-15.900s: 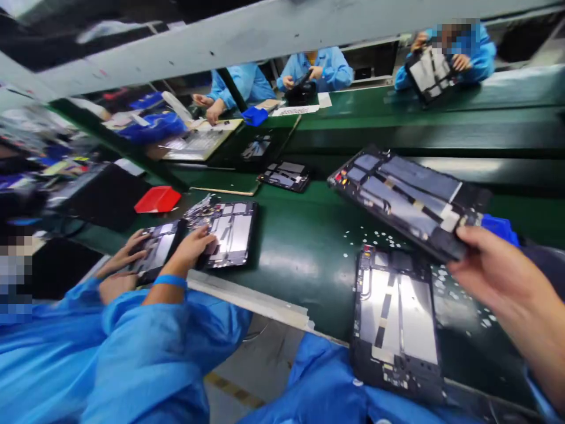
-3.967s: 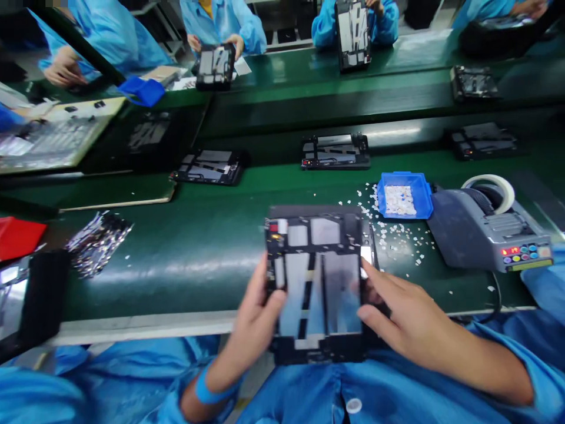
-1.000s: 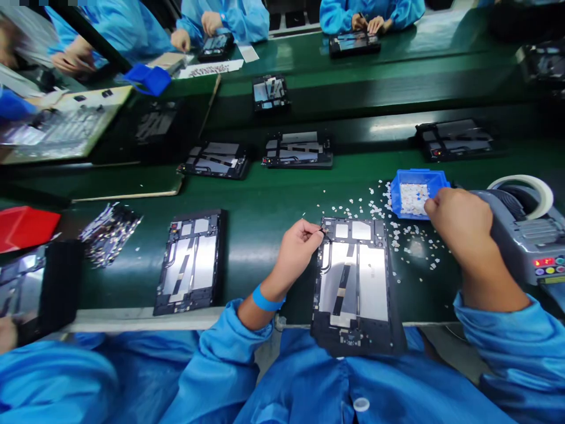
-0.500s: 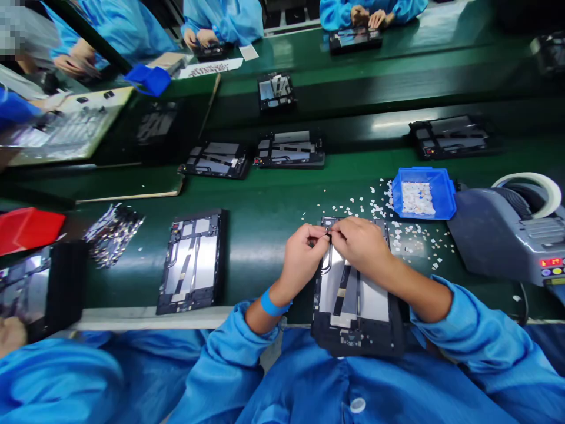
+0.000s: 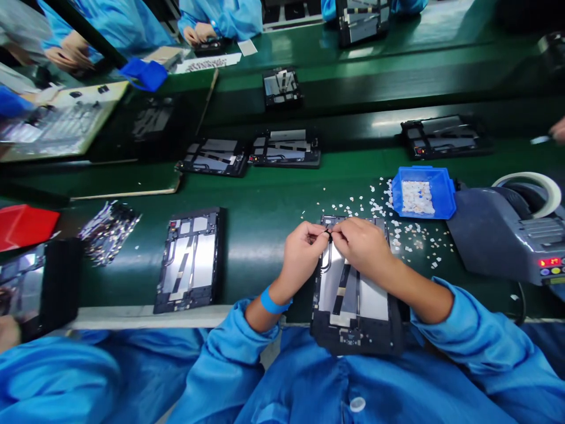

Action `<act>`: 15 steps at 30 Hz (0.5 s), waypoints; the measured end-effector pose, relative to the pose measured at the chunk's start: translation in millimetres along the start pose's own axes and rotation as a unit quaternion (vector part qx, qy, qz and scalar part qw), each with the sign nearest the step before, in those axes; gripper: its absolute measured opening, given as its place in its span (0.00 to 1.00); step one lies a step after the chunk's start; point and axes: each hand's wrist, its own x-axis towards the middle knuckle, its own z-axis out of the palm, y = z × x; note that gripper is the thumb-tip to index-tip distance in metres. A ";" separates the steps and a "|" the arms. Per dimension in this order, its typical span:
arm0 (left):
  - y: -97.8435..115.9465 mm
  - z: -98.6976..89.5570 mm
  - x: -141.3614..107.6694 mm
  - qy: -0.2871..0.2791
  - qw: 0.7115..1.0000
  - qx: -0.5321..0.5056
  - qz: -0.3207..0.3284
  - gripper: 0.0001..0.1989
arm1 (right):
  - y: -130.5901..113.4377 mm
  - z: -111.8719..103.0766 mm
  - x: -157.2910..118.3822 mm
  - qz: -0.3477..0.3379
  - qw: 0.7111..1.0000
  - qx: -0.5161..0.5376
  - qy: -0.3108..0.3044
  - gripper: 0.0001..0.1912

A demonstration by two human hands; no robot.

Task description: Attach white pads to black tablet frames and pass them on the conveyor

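Observation:
An opened tablet (image 5: 374,297) with bare silver battery plates and black flex strips lies in front of me, its lower end over the table edge. Above its top left corner, my left hand (image 5: 301,252) is closed in a pinch, with a blue band on the wrist. My right hand (image 5: 367,246) pinches right beside it, fingertips nearly meeting the left ones. Between them shows a small dark part (image 5: 328,231), too small to name. My fingers hide most of that corner. Small white pieces (image 5: 377,207) lie scattered just past the tablet.
A blue bin (image 5: 446,203) of white pieces stands beside a grey tape dispenser (image 5: 489,229) at right. Another open tablet (image 5: 200,259) lies left, near a pile of shiny strips (image 5: 110,232) and a red bin (image 5: 26,227). More tablets (image 5: 286,148) lie farther back; co-workers sit around.
My hands stay almost in place at the tablet's corner. Across the table, a co-worker's tablet is now tilted up. A hand holding a white piece has appeared at the right edge.

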 end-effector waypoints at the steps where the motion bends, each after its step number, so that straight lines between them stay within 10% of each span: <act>1: 0.4 0.1 -0.8 0.001 1.000 0.007 0.004 0.03 | -0.9 1.2 -0.3 0.002 1.000 -0.004 0.003 0.11; 10: 5.9 0.8 -2.7 -0.002 0.999 0.038 0.025 0.02 | -4.0 3.1 17.2 0.070 0.995 0.046 -0.047 0.07; 15: 2.4 -3.3 2.6 -0.006 1.000 -0.017 -0.025 0.04 | 42.1 -42.8 18.6 0.134 0.991 0.015 0.014 0.05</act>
